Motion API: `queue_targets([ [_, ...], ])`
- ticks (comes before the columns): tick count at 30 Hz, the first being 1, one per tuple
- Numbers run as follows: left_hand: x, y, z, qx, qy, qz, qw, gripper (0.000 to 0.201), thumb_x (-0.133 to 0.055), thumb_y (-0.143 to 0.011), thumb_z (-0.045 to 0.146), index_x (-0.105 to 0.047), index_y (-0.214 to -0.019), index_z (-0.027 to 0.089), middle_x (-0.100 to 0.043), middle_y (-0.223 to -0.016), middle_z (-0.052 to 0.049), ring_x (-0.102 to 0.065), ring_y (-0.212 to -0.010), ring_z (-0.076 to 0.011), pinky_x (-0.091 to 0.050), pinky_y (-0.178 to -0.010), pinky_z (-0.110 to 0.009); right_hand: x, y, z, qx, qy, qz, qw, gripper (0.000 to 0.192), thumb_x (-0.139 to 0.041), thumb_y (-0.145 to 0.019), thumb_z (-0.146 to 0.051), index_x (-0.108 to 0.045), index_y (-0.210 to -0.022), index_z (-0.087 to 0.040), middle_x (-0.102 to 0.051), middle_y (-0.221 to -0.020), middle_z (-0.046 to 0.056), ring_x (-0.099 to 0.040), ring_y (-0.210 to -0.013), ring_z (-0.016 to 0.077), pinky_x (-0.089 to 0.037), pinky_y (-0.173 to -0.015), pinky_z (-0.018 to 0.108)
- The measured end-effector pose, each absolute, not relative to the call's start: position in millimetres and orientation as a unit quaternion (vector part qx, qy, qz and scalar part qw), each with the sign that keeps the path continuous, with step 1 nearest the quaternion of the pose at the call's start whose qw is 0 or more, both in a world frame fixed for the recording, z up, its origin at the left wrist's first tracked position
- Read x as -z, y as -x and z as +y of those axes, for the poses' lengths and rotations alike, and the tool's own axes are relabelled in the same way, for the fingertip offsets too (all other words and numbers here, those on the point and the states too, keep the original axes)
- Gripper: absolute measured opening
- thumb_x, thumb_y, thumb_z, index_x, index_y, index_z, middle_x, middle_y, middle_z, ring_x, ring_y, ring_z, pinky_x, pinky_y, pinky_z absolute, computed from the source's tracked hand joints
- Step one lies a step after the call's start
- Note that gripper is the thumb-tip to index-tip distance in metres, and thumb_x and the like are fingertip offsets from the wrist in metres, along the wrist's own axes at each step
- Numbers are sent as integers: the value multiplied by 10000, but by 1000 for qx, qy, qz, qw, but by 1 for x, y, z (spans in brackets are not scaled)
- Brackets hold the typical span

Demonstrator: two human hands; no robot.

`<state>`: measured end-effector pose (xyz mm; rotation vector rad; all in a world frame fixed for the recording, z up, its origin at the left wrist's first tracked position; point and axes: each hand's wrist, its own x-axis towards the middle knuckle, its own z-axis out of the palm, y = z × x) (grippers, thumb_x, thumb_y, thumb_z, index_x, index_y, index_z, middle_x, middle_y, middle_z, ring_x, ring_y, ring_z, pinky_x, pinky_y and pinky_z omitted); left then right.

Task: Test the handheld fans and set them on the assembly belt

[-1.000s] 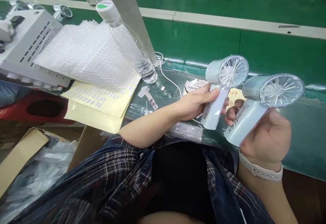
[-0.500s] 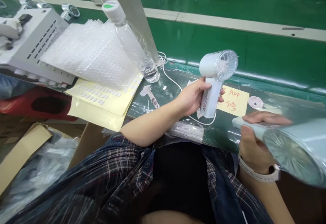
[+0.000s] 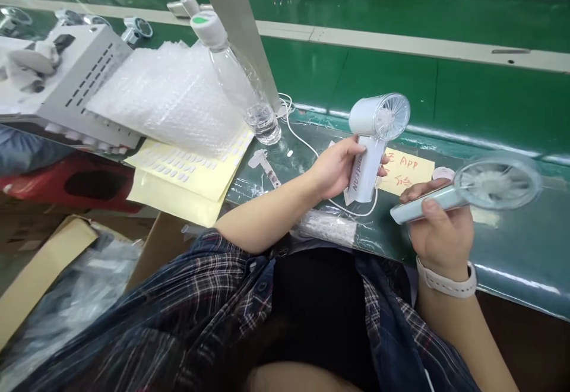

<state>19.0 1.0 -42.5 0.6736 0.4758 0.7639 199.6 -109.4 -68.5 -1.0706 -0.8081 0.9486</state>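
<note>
My left hand point(image 3: 338, 166) is closed around the handle of a pale blue handheld fan point(image 3: 363, 116), held upright with its round grille facing right. Lettering ending in "FAN" runs along that handle. In my right hand point(image 3: 440, 223) is a second pale blue handheld fan point(image 3: 494, 184), tilted, its head out to the right and its handle end pointing left. That fan's head is slightly blurred. Behind the two hands lies a yellow note point(image 3: 407, 172) with red handwriting, partly covered. A white cable point(image 3: 307, 145) runs over the bench behind my left hand.
A water bottle point(image 3: 243, 80) stands by a grey post point(image 3: 240, 24). Left of it are bubble wrap point(image 3: 171, 98), yellow sticker sheets point(image 3: 187, 187) and a white vented device point(image 3: 89, 77). A wrapped clear packet point(image 3: 327, 227) lies at the bench edge. A cardboard box point(image 3: 48, 273) holds plastic bags.
My right hand has turned its fan: the head swung up and away from me, from the lower right to over the bench. My left hand with its fan has hardly moved.
</note>
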Motion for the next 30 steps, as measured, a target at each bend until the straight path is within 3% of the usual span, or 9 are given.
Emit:
queue_targets([
  [4,41,-18,-1,-364,-338,222,839,418,-655,-743,336,-536,-1112,180,-745,-874,-56,-750,-778,-244,-578,-800,-402,45,-193,-113,-534,421,-301,669,477,-807,-843,-675,-706,-1100,-286,-652,-775,4,-596,-716,209,-528,-668,361],
  [10,38,-19,-6,-359,-351,221,836,460,-659,-760,323,-532,-1175,171,-750,-898,-58,-751,-802,-248,-576,-869,-434,31,-182,-115,-547,394,-310,670,448,-737,-895,-725,-692,-900,-279,-604,-709,4,-559,-641,191,-500,-623,349],
  [14,36,-17,-8,-348,-394,222,821,479,-700,-798,354,-528,-1214,188,-778,-993,-86,-779,-896,-279,-581,-871,-438,29,-180,-116,-557,382,-318,665,475,-733,-887,-757,-687,-898,-285,-585,-694,-6,-515,-577,176,-467,-578,340],
  [20,37,-12,-11,-321,-489,191,788,635,-891,-825,501,-530,-1258,209,-777,-1095,-105,-788,-1021,-268,-599,-842,-367,35,-186,-118,-531,410,-283,685,536,-834,-822,-739,-794,-1016,-242,-684,-949,46,-651,-822,217,-563,-636,349],
  [24,39,-12,-10,-306,-505,163,790,737,-996,-708,546,-500,-1143,216,-776,-994,-56,-778,-907,-206,-593,-812,-332,41,-190,-119,-509,424,-255,704,593,-841,-804,-755,-831,-1086,-233,-764,-1080,58,-720,-918,231,-652,-771,374],
  [26,38,-11,-10,-304,-509,162,789,772,-1008,-650,610,-476,-1053,223,-763,-910,-18,-755,-833,-171,-575,-771,-306,43,-189,-119,-499,429,-259,707,530,-822,-855,-709,-837,-1095,-237,-804,-1116,74,-765,-976,265,-677,-816,415],
  [30,35,-12,-12,-315,-516,195,772,783,-966,-619,729,-454,-935,228,-682,-734,57,-611,-631,-87,-450,-617,-237,45,-188,-120,-475,443,-272,710,349,-758,-967,-568,-842,-1029,-234,-839,-991,70,-807,-898,261,-705,-786,419],
])
